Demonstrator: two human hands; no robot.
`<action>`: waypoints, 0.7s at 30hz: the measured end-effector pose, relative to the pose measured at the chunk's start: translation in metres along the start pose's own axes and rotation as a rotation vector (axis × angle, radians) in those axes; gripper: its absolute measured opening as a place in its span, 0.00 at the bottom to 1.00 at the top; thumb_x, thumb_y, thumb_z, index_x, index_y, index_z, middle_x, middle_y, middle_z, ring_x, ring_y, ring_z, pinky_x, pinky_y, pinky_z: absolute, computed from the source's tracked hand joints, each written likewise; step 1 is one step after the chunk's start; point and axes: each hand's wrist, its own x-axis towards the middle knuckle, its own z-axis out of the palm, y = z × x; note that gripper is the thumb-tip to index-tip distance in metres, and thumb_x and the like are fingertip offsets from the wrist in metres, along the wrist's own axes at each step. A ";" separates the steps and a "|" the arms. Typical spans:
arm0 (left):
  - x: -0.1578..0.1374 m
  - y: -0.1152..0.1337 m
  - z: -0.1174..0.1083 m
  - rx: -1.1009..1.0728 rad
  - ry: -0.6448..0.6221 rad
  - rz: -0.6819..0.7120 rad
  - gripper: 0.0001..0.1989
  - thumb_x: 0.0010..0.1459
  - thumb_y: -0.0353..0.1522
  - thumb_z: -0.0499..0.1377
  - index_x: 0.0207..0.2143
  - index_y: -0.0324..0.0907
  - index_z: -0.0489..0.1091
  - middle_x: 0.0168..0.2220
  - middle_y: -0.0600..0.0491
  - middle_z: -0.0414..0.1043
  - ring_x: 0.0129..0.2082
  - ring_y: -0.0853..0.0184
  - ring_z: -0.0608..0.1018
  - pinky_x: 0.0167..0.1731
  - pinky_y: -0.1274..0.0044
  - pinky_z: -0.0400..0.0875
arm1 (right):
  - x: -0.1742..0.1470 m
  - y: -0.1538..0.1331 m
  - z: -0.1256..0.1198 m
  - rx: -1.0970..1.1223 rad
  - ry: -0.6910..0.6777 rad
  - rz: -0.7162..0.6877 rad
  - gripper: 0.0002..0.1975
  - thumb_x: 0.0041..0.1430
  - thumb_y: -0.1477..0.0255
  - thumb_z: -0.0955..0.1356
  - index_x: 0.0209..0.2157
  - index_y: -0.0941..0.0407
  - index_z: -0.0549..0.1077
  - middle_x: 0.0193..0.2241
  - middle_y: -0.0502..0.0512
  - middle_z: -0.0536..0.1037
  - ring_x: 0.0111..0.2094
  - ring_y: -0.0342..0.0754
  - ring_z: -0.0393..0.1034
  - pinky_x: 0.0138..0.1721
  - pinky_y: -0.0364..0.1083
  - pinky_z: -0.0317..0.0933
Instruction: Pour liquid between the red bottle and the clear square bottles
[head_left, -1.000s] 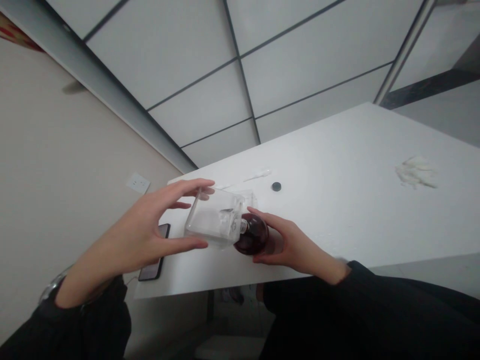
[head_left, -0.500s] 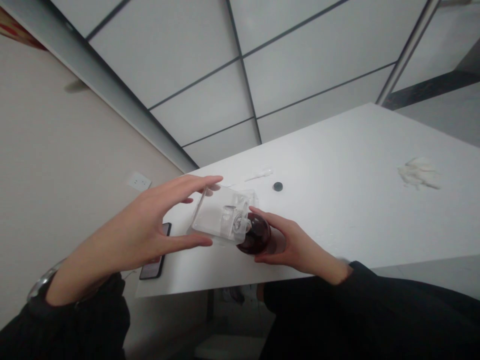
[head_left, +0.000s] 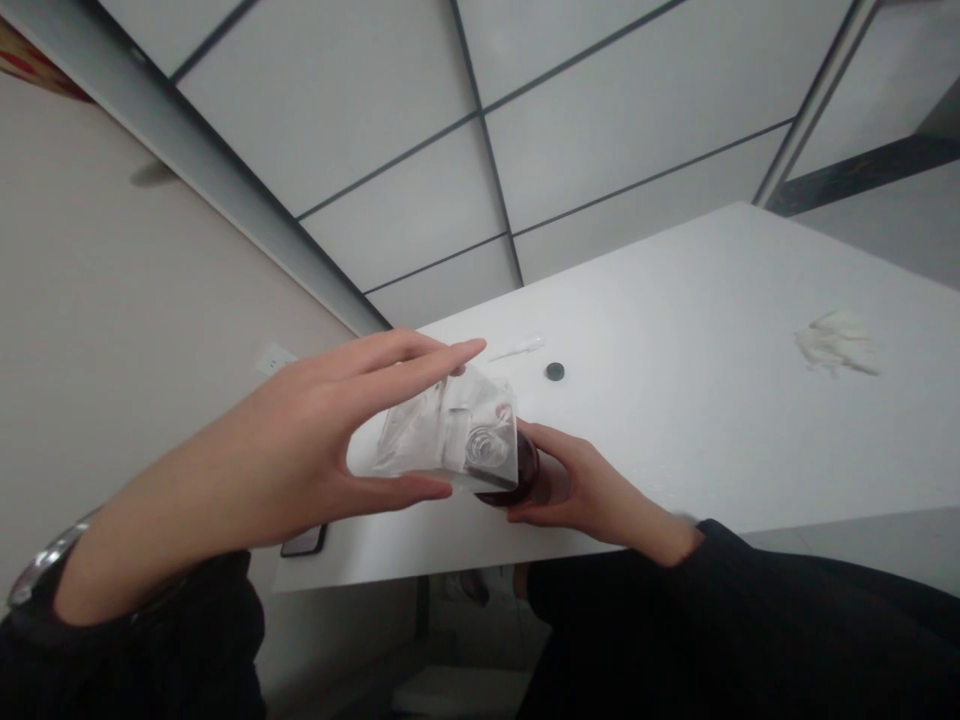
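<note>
My left hand (head_left: 322, 430) grips a clear square-sided plastic container (head_left: 420, 430), its thumb below and fingers above. The container is tipped on its side, and its round ringed mouth area faces right and towards me. Directly behind that end is a dark brown bottle (head_left: 528, 468), partly covered by the container. My right hand (head_left: 589, 485) is wrapped around the bottle's body from the right. Whether the two touch, and where the bottle's neck lies, I cannot tell. A small black cap (head_left: 555, 371) lies on the white table (head_left: 675, 420) beyond my right hand.
A clear plastic dropper (head_left: 517, 349) lies left of the cap. At the far right is a crumpled white tissue (head_left: 838, 343). A phone (head_left: 304, 542) shows partly beneath my left forearm near the table's left edge. A wall socket (head_left: 274, 359) is at the left.
My left hand has moved right and turned the container, so its round mouth area now faces me more and covers more of the bottle. My right hand is nearly still.
</note>
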 end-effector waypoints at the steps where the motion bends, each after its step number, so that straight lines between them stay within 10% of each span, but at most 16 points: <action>1: 0.001 0.001 -0.001 -0.001 -0.001 0.011 0.36 0.63 0.53 0.63 0.71 0.64 0.59 0.65 0.57 0.71 0.59 0.51 0.77 0.53 0.66 0.78 | 0.000 -0.001 0.000 -0.001 0.001 0.001 0.48 0.50 0.65 0.82 0.70 0.47 0.65 0.63 0.60 0.76 0.63 0.65 0.72 0.63 0.64 0.66; 21: 0.013 0.014 -0.006 0.106 -0.033 0.071 0.36 0.63 0.48 0.64 0.71 0.67 0.58 0.63 0.56 0.73 0.55 0.53 0.79 0.51 0.65 0.77 | 0.000 0.003 0.000 0.011 0.020 -0.051 0.47 0.50 0.64 0.82 0.69 0.46 0.66 0.60 0.58 0.79 0.60 0.63 0.75 0.61 0.62 0.69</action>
